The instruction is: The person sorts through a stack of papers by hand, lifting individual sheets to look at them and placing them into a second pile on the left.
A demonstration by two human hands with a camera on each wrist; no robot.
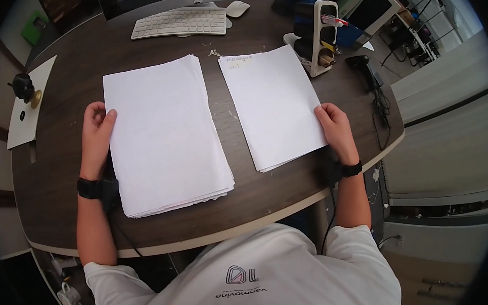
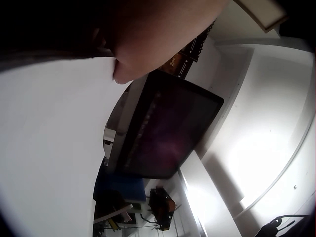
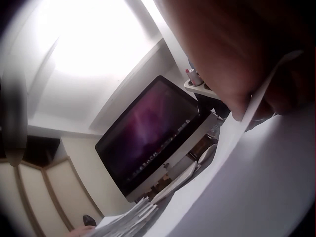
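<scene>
A thick stack of white paper (image 1: 164,140) fills the left half of the desk's front, its lower edge slightly uneven. My left hand (image 1: 95,138) grips its left edge, thumb on the top sheet and fingers curled at the side. To the right is a thinner stack of paper (image 1: 276,109) with faint handwriting at its top left corner. My right hand (image 1: 337,131) pinches that stack's right edge, thumb above and fingers beneath. In the right wrist view the paper (image 3: 247,173) bends up at the fingers.
Behind the stacks are a white keyboard (image 1: 179,23), a mouse (image 1: 238,8) and a monitor (image 2: 168,128). A pen holder (image 1: 321,41) stands at the back right, near a black cabled device (image 1: 366,73). A white board (image 1: 30,104) with a black knob lies at the far left.
</scene>
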